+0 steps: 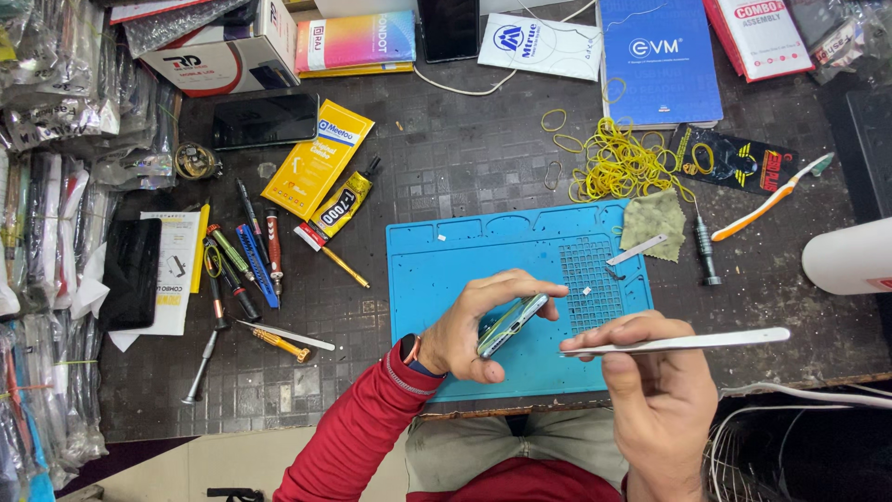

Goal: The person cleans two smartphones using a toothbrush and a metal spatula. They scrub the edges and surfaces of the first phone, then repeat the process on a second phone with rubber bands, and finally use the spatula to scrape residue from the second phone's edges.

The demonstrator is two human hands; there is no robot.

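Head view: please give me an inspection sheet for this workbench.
Surface: dark gridded bench top with a blue work mat at its front edge.
Job's things: phone held edge-up over the mat; metal tweezers, tips toward the phone.
Clutter: screwdrivers, glue tube, yellow rubber bands, green cloth, toothbrush, boxes along the back.
Hands: left hand grips the phone; right hand holds the tweezers.
Cables: white cable at the back; white wires lower right.
Surroundings: bagged parts stacked on the left.
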